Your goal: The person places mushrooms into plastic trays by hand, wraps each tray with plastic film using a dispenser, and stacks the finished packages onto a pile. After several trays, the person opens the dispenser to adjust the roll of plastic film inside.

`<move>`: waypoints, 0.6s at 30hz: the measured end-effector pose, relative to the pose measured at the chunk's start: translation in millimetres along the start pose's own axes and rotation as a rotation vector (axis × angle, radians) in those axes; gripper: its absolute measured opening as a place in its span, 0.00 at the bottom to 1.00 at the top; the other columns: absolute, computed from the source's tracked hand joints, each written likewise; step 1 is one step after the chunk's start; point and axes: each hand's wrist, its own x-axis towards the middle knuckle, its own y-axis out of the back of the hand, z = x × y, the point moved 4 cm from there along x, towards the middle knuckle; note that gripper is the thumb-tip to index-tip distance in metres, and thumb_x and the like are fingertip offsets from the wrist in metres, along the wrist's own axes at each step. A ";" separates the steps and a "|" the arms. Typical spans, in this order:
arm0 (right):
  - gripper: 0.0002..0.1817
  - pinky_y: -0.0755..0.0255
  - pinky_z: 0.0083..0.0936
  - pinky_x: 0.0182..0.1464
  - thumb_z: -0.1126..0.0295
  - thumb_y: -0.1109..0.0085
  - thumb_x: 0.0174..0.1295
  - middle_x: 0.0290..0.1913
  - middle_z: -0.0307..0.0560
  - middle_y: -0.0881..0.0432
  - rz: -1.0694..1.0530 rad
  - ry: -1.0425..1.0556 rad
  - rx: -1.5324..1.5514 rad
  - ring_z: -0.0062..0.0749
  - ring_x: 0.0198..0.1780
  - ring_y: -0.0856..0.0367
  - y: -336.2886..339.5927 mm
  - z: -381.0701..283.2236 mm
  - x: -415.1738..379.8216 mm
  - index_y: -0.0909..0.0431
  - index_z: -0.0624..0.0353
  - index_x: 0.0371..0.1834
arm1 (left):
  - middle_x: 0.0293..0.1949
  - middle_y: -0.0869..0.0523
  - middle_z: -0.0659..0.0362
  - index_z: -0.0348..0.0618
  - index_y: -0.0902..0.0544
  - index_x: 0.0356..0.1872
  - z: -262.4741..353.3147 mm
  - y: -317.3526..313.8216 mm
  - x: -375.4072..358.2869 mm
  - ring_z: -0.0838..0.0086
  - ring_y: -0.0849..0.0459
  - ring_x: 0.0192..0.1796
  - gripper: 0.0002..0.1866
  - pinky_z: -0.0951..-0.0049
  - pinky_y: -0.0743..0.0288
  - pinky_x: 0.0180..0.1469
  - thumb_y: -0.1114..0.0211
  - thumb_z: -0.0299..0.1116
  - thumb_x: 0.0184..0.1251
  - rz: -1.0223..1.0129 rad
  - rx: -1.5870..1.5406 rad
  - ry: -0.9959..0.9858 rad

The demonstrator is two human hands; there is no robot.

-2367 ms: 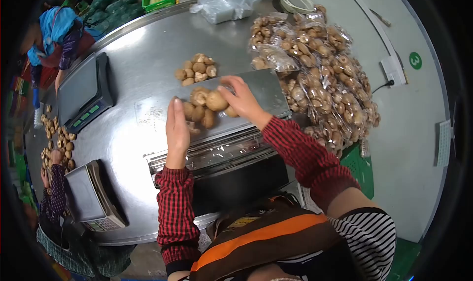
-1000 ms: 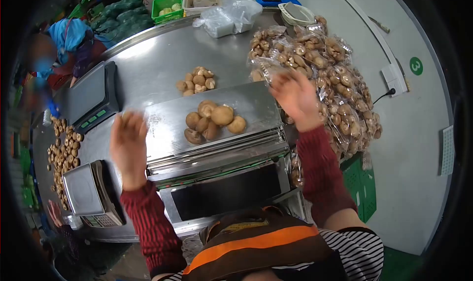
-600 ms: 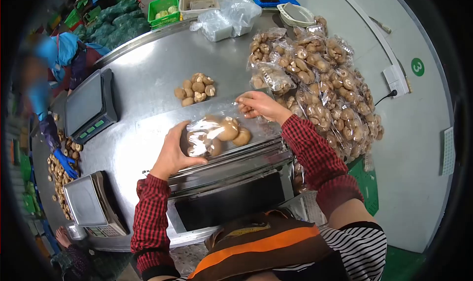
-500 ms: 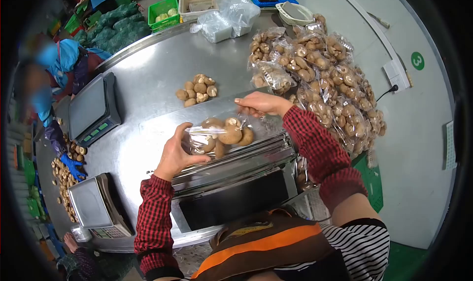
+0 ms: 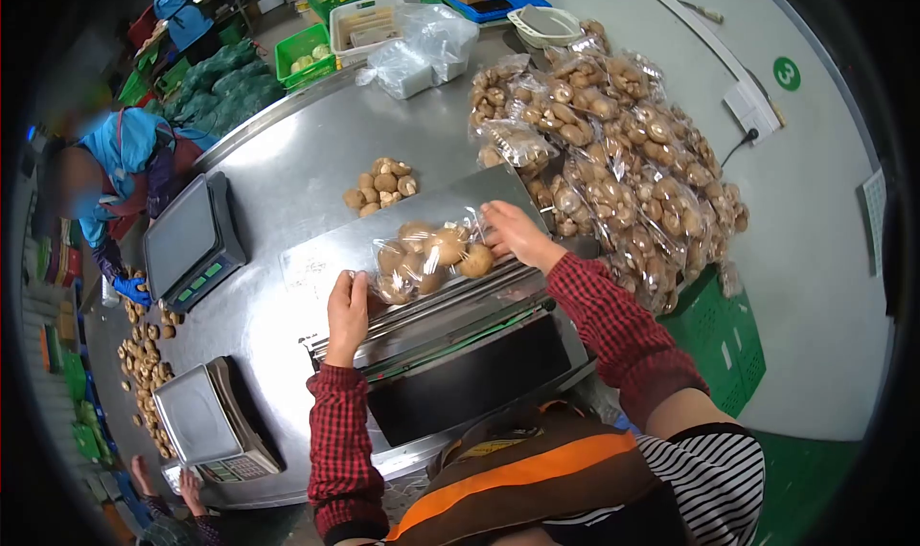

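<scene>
A clear plastic bag of brown mushrooms [image 5: 431,259] lies on the metal top of a wrapping or sealing machine [image 5: 460,378], in front of me. My left hand [image 5: 347,318] is at the bag's left end, its fingers stretched upward and close together, not wrapped round the bag. On the other side, my right hand [image 5: 519,237] has its fingers extended against the bag's right end. Beyond the bag, a small heap of loose mushrooms [image 5: 381,184] sits on the steel table [image 5: 316,134].
Many bagged mushrooms [image 5: 632,163] are piled on the right. Two scales [image 5: 196,417] stand to the left near scattered mushrooms [image 5: 144,374]. A co-worker's blue-gloved hand [image 5: 132,289] is among them; another person's bare hands [image 5: 190,491] show below. Plastic bags [image 5: 422,48] and crates [image 5: 307,57] are at the back.
The bag has settled flatter on the machine. My left hand has come off its front and moved to its left end. My right hand's fingers have unfolded. The view has shifted slightly.
</scene>
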 end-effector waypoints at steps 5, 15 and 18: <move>0.24 0.16 0.34 0.40 0.55 0.55 0.77 0.61 0.51 0.29 0.004 -0.072 0.165 0.45 0.47 0.16 14.6 0.6 -108.1 0.35 0.64 0.62 | 0.17 0.29 0.65 0.45 0.31 0.28 62.6 2.3 -52.6 0.84 0.32 0.16 0.15 0.81 0.39 0.17 0.47 0.39 0.79 -0.073 -0.423 0.389; 0.18 0.25 0.25 0.28 0.58 0.51 0.75 0.30 0.48 0.16 0.483 -0.054 -0.244 0.30 0.25 0.18 10.5 106.1 -234.1 0.27 0.64 0.35 | 0.17 0.30 0.65 0.40 0.30 0.25 35.9 -26.8 -164.1 0.85 0.33 0.20 0.18 0.80 0.39 0.21 0.46 0.38 0.78 -0.264 -0.171 0.553; 0.16 0.31 0.38 0.30 0.63 0.45 0.71 0.23 0.58 0.24 0.798 0.185 -0.510 0.52 0.25 0.22 19.8 148.1 -258.4 0.28 0.65 0.30 | 0.20 0.27 0.54 0.33 0.28 0.25 49.3 -45.3 -173.8 0.71 0.30 0.23 0.18 0.66 0.34 0.28 0.41 0.34 0.74 -0.216 0.107 0.257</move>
